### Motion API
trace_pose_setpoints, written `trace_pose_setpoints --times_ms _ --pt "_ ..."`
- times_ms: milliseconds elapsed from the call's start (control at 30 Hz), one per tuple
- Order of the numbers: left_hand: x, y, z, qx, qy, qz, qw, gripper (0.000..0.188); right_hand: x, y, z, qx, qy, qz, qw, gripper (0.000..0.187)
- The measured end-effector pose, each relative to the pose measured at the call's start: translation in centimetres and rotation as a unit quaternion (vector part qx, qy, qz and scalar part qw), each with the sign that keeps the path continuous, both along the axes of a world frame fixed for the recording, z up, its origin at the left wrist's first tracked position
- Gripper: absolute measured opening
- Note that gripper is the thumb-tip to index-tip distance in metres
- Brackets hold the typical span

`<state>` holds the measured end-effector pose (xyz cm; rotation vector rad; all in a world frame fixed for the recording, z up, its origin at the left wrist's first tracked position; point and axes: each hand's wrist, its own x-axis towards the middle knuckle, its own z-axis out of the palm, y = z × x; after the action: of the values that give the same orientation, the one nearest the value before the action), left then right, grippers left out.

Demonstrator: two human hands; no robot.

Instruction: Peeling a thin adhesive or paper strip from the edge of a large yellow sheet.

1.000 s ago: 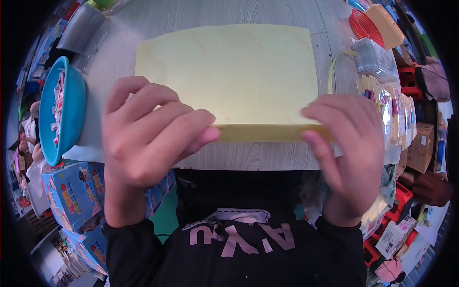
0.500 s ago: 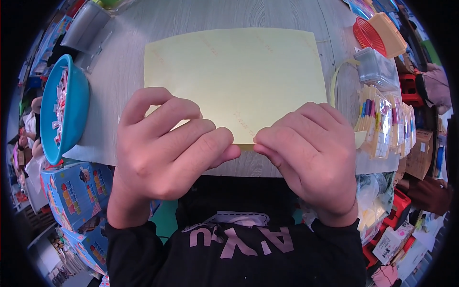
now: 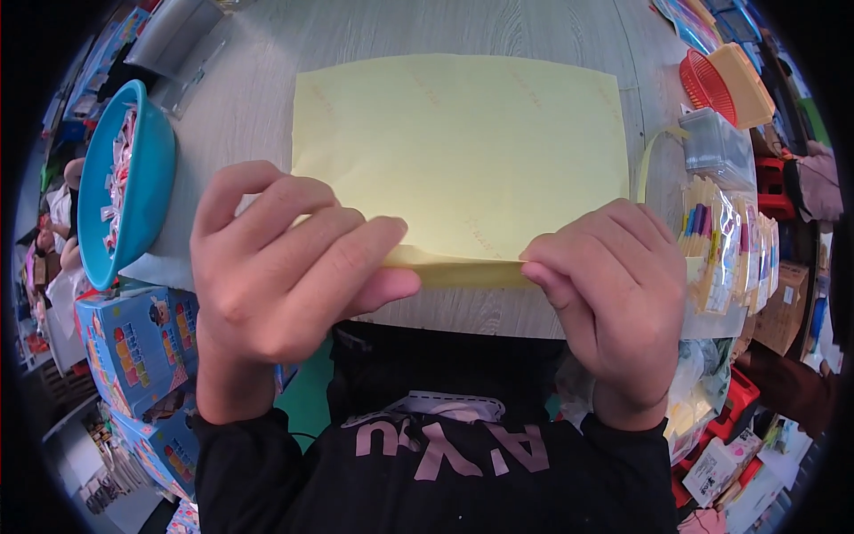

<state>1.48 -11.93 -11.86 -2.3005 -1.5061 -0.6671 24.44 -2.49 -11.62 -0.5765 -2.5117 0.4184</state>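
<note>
Yellow paper (image 3: 463,160), a broad sheet, lies toward the near edge of the tabletop (image 3: 249,107), roughly midway between its left and right edges, with the front margin bent into a narrow strip (image 3: 471,274) facing you. Your right hand (image 3: 618,298) pinches this strip between thumb and forefinger, right of its middle; your left hand (image 3: 276,267) has thumb and forefinger parted about the strip's left stretch, the other fingers curled. The strip looks taller and looser toward the left, so the crease could run crooked if the right pinch pulls while the left side is slack. A hard tug might also wrinkle the paper at the pinch or skew the sheet, since neither hand presses its far part down. Both front corners are covered by your hands, so their alignment cannot be checked. Whether a left fingertip touches the paper is unclear, and the fold's underside is hidden. Reddish marks on the sheet are too faint to make out. At the tabletop's left edge, a teal basin (image 3: 156,200) partly hides its contents behind its wall.
</note>
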Motion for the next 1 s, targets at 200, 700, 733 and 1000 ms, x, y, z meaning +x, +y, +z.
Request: trace_pose_setpoints --times_ms 200,700,733,1000 --pt "-0.7 -0.6 0.6 0.000 -0.001 0.020 1.000 0.034 0.3 -0.3 0.2 -0.002 0.008 0.013 1.000 0.013" --pt "0.3 -0.8 -0.4 0.030 -0.004 -0.013 0.999 0.031 -1.2 -1.3 -0.7 0.044 0.028 0.060 0.997 0.021" --pt "0.3 -0.7 -0.4 0.031 -0.005 -0.015 0.999 0.031 -1.2 -1.3 -0.7 0.045 0.027 0.061 0.997 0.021" --pt "0.2 -0.9 -0.4 0.036 -0.012 -0.012 0.999 0.032 -1.2 -1.4 -1.0 0.032 0.080 0.046 0.995 0.020"
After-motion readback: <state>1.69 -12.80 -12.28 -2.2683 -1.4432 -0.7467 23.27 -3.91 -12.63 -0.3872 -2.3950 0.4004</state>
